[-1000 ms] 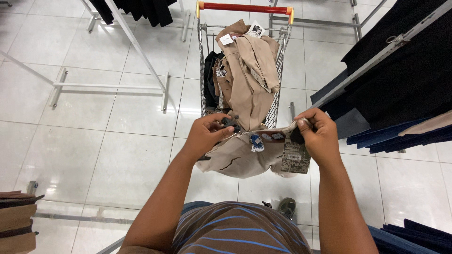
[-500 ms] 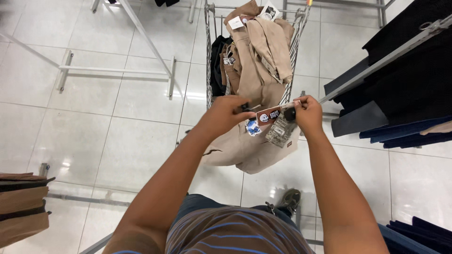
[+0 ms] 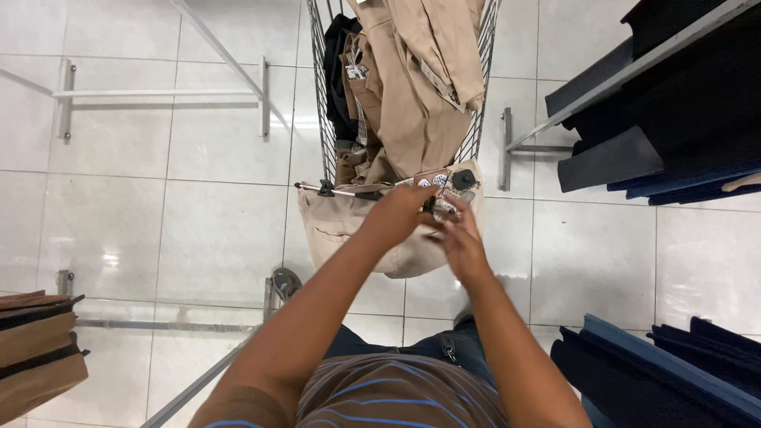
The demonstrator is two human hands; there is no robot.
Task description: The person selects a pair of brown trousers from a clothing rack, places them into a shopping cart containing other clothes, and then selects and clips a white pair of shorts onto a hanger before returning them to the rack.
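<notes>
Head view: beige trousers (image 3: pixel 349 226) held on clip hanger (image 3: pixel 349 189) over cart (image 3: pixel 321 119) front. Left hand (image 3: pixel 396 218) closed on waistband; right hand (image 3: pixel 462 246) pinched at tags (image 3: pixel 444 184). Waistband best kept level, clips squeezed fully, fabric supported.

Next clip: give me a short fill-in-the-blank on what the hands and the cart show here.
1. Both hands, the left hand and right hand, meet at a garment whose colour is ____.
2. The garment hangs on a clip ____.
3. Behind it stands a wire shopping ____ piled with more beige clothes.
4. The floor is laid with white ____.

Missing words: beige; hanger; cart; tiles
</notes>
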